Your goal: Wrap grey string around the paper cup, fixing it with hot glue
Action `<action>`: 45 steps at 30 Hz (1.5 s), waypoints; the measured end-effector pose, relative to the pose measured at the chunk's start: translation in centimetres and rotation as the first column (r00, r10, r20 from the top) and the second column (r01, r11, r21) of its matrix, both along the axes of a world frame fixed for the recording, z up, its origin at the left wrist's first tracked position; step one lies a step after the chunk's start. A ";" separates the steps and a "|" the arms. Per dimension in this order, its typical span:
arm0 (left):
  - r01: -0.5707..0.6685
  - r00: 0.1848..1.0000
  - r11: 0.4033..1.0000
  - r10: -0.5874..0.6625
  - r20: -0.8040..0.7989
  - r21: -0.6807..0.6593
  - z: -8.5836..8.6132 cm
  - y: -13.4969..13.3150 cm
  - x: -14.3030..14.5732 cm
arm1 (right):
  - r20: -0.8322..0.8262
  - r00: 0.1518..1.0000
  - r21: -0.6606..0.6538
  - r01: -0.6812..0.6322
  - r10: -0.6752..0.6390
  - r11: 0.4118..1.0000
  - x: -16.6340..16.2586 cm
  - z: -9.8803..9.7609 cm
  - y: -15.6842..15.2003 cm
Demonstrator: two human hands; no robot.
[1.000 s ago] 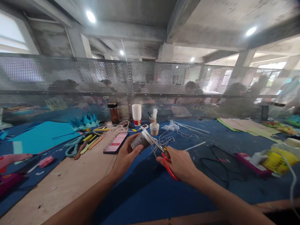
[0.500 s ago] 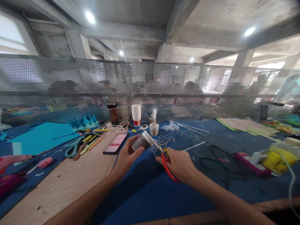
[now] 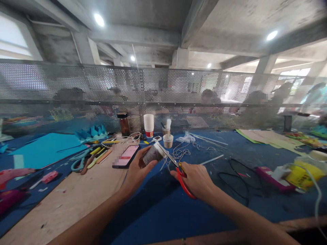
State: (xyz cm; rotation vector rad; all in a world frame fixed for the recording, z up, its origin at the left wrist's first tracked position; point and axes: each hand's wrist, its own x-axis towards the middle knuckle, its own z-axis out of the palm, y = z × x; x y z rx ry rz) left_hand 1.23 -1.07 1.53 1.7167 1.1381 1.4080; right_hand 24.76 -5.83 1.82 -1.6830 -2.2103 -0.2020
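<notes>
Grey and dull, a small can [image 3: 153, 154] sits in our left hand [image 3: 136, 172] — the thumb presses on its near side and the fingers wrap around the far side, so the hand is closed firmly on it. Our left forearm comes up from the lower left, and the hand keeps the can above the blue table cloth [image 3: 163, 217], just right of a phone [image 3: 125, 156]. Our right hand [image 3: 198, 178] is closed on the red handles of the scissors [image 3: 170, 159], with the forearm coming from the lower right. The blades point up and to the left, and their tip meets the upper end of the can. The long axis of the can is tilted, from lower left to upper right, and its pale top end faces the scissors. On the can we cannot read any writing. The phone screen is pink and blurred — no word can be read there. A stack of white cups [image 3: 148, 124] behind has a red band, too small to read.
</notes>
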 end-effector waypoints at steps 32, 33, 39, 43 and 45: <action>-0.073 0.992 0.983 0.089 -0.091 0.170 -1.1 0.0 -0.3 | -0.006 1.000 -0.030 0.005 -0.006 1.000 -0.2 0.5 -0.3; -0.076 0.991 0.983 0.092 -0.093 0.169 -1.1 0.0 -0.3 | -0.003 1.000 -0.034 0.008 -0.008 0.999 -0.2 0.5 -0.3; -0.068 0.994 0.986 0.079 -0.070 0.150 -0.7 -0.1 -0.3 | -0.009 1.000 -0.058 0.020 -0.020 0.998 -0.3 0.6 -0.2; -0.022 0.997 0.999 0.019 0.072 0.032 -0.5 0.1 -0.2 | -0.008 1.000 -0.048 0.020 -0.020 0.999 -0.3 0.5 -0.1; 0.068 0.986 0.996 -0.057 0.155 -0.060 -0.6 0.3 -0.3 | -0.003 1.000 -0.045 0.027 -0.027 0.999 -0.3 0.4 0.0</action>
